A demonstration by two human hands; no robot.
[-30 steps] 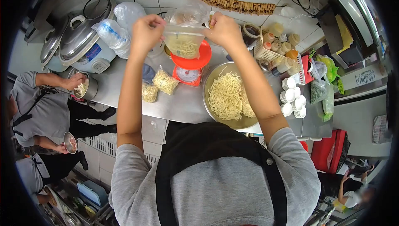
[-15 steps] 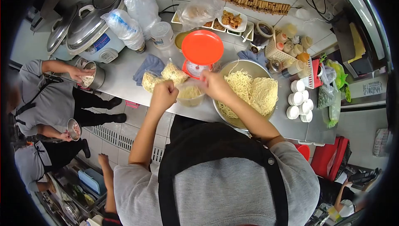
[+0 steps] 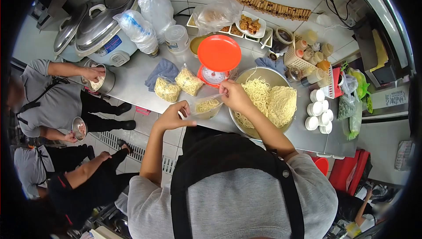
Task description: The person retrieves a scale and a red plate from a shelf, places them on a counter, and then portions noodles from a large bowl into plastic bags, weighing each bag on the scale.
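Note:
A clear plastic bag of noodles [image 3: 206, 105] is at the counter's front edge, between my two hands. My right hand [image 3: 234, 96] pinches the bag's upper right edge. At the bag's left side is my left hand [image 3: 172, 116], its thumb and curled fingers apart, close to the plastic. Two filled noodle bags [image 3: 167, 89] [image 3: 188, 80] sit just beyond, on the left. Behind the bag stands a red kitchen scale [image 3: 219, 53] with a bare round pan. A large metal bowl [image 3: 236, 122] to the right holds a heap of yellow noodles [image 3: 259, 98].
Blue cloths [image 3: 161, 72], a lidded plastic tub [image 3: 176, 39] and rice cookers [image 3: 103, 28] are on the left. Stacked white cups [image 3: 317, 107] and a bottle basket [image 3: 292, 56] stand right. A co-worker [image 3: 57, 94] at left has one hand in a pot [image 3: 107, 82].
My left hand has opened from a fist and moved lower. My right hand has also come down slightly. At lower left, a person in dark clothing has come further into view.

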